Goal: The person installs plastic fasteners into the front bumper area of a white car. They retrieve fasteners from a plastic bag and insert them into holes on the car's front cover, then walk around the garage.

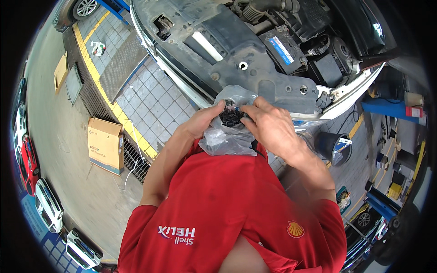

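Observation:
A translucent plastic bag full of small black pieces is held open in front of my chest, at the front edge of the car's dark plastic cover. My left hand grips the bag's left side, thumb up near its mouth. On the right side my right hand has its fingers curled onto the bag's rim beside the black pieces; whether a piece is between its fingertips is hidden.
The car's battery sits at the upper right. Right of me are a black bucket and blue equipment. A cardboard box stands by a floor grate at the left. Parked cars line the far left.

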Motion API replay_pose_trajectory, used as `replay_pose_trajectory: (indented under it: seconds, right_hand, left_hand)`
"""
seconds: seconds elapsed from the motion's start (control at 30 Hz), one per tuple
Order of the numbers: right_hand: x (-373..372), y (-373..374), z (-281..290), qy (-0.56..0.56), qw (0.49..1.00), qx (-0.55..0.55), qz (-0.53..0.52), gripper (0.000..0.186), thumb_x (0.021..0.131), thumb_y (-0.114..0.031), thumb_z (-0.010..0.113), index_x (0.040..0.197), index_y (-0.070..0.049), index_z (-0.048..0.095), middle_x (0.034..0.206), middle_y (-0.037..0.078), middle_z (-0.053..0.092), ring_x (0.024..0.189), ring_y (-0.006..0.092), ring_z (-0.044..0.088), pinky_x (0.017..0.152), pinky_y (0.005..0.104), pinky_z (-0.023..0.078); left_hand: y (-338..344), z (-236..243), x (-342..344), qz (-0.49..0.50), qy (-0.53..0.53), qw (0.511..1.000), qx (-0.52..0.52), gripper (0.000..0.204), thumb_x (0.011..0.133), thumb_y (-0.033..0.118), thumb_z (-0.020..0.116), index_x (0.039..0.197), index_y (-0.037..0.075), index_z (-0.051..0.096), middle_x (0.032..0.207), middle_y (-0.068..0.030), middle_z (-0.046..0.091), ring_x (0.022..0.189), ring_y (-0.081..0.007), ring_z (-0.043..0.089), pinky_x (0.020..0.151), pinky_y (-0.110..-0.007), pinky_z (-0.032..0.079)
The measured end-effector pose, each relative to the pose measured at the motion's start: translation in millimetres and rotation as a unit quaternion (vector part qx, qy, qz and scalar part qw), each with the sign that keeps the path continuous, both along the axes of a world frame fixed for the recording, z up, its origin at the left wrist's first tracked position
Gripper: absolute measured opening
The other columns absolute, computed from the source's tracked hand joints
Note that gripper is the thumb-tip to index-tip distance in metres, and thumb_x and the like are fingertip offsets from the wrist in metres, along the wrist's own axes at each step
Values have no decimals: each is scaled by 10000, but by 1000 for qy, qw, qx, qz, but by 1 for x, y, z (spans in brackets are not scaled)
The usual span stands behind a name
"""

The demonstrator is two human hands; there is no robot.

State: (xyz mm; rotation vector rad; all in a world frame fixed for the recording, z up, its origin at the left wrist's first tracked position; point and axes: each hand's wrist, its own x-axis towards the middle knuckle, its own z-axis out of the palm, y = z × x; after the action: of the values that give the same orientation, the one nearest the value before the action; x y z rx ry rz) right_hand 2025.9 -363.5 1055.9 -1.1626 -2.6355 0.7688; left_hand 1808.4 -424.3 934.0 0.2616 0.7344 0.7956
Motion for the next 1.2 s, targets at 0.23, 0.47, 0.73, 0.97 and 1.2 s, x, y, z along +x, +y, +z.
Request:
replay_pose_trajectory:
  seconds: [0.23,0.47,0.73,0.97,1.2]
  right_hand:
    - [-10,-1,1,8,1000,3,-24,135,914,-124,684,1025,-56,718,950,155,632,749,393,690,658,493,563]
    - [-14,-4,3,3,999,14,30,181,889,-85,657,1056,-96,726,994,110,622,845,346,693,694,450,566]
    - [-11,2,-9,26,995,65,69,173,837,-82,730,1009,-107,725,960,55,609,804,280,684,664,412,560]
    - [23,3,-1,161,980,-91,-75,159,925,-117,738,1066,-70,680,915,38,660,793,155,668,666,309,542]
    - [185,109,-69,244,863,-152,-416,172,1006,-115,659,1093,33,677,850,17,658,674,71,558,606,246,531]
  left_hand:
    - [4,7,0,12,-3,1000,1,539,1092,446,438,1388,9,553,1324,-111,651,1191,-233,644,1052,-399,514]
    - [5,7,-6,-3,0,1000,-8,526,1073,443,495,1382,24,570,1301,-106,664,1177,-225,650,1042,-399,519]
    - [8,4,-4,-3,-30,1000,4,528,1066,443,514,1379,22,572,1298,-108,664,1166,-228,654,1030,-405,525]
    - [9,0,-2,5,36,998,-57,516,1069,414,519,1352,-14,573,1262,-138,681,1128,-252,675,1011,-412,537]
    - [8,6,-1,40,42,998,-6,518,1069,345,521,1379,-69,540,1308,-173,652,1163,-280,662,1029,-413,528]
